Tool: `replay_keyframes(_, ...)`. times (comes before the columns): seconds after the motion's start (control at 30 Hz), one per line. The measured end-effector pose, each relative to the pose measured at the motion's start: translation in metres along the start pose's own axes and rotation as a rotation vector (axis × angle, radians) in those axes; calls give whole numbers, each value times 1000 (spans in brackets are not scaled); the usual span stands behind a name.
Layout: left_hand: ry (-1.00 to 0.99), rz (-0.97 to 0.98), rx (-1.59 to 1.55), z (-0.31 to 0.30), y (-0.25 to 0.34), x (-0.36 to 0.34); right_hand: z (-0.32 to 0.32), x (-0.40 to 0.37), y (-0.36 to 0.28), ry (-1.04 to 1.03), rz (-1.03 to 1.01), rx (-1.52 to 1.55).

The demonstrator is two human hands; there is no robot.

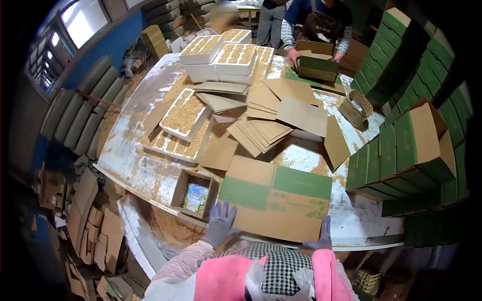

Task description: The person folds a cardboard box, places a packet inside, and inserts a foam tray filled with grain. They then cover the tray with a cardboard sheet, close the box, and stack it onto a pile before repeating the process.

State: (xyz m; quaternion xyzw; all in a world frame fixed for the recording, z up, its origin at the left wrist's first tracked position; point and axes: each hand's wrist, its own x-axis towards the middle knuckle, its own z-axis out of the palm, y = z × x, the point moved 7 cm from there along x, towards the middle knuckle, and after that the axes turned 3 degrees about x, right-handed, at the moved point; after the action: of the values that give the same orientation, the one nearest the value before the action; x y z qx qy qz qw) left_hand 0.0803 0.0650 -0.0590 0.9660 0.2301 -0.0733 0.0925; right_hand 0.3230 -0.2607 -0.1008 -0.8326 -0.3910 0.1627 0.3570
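Note:
A flat brown cardboard carton [276,198] with a green band and printed marks lies in front of me at the table's near edge. My left hand [221,224], in a purple-grey glove, has its fingers spread against the carton's left edge. At the lower right corner, my gloved right hand [323,236] touches the carton with fingers stretched up along its side and thumb apart. Just left of the carton stands a small open box [176,201] holding blue printed packets [196,195].
Cardboard sheets [258,135] and foam trays [183,115] of light brown crumbly material cover the table's middle. Green boxes [381,155] are stacked at right, near an open container [355,111]. Across the table a person in pink gloves handles an open carton [316,67]; another person stands behind.

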Motion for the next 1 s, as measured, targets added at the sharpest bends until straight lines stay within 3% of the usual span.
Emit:
replay_keyframes(0.07, 123, 46, -33, -7, -5, -6, -7, -5, -11, 25, -144, -113)
replay_keyframes(0.13, 241, 73, -95, -25, -5, -9, -37, 8, -63, 32, -324, -246)
replay_keyframes(0.17, 293, 76, -140, -50, -4, -8, -55, 21, -90, 0, 62, 110)
replay_keyframes(0.23, 308, 23, -174, -106, -5, 0, -93, 37, -121, 270, -43, 126)
replay_keyframes(0.33, 446, -6, -274, -183, -19, 25, -160, 85, -184, 467, -70, 309)
replay_keyframes(0.37, 386, -77, -291, -222, -13, 27, -176, 106, -214, 447, -116, 369)
replay_keyframes(0.43, 356, 144, -266, -250, -1, 53, -185, 142, -259, 454, -210, 505)
replay_keyframes(0.47, 338, 254, -257, -264, 5, 64, -180, 163, -275, 299, -185, 588)
replay_keyframes(0.5, 78, 73, -498, -260, 5, 94, -179, 187, -280, 139, -545, 197)
replay_keyframes(0.53, -194, -112, -728, -244, 12, 103, -173, 210, -244, 184, -552, 181)
replay_keyframes(0.57, 129, 114, -482, -256, 25, 111, -166, 232, -208, 230, -558, 164)
replay_keyframes(0.63, 779, 541, 67, -249, 49, 121, -154, 261, -174, 266, -137, 533)
replay_keyframes(0.67, 756, 667, -25, -220, 71, 121, -137, 258, -179, 333, 78, 685)
replay_keyframes(0.7, 678, 750, -27, -201, 104, 106, -120, 256, -182, 416, -97, 540)
replay_keyframes(0.73, 180, 713, -119, -159, 124, 107, -111, 242, -197, 541, -158, 284)
replay_keyframes(0.8, -222, 647, 164, -126, 113, 111, -101, 241, -177, 203, -59, 639)
replay_keyframes(0.83, 212, 706, 50, -167, 108, 113, -97, 237, -174, 147, -196, 423)
replay_keyframes(0.87, 475, 654, -10, -211, 97, 114, -86, 231, -159, 107, -310, 205)
replay_keyframes(0.93, 622, 450, 3, -246, 91, 129, -81, 221, -157, 54, -48, 64)
replay_keyframes(0.97, 615, 461, 2, -242, 99, 121, -78, 215, -155, 13, 78, -14)
replay_keyframes(1.0, 632, 464, 11, -240, 102, 113, -103, 200, -155, 245, 14, 163)
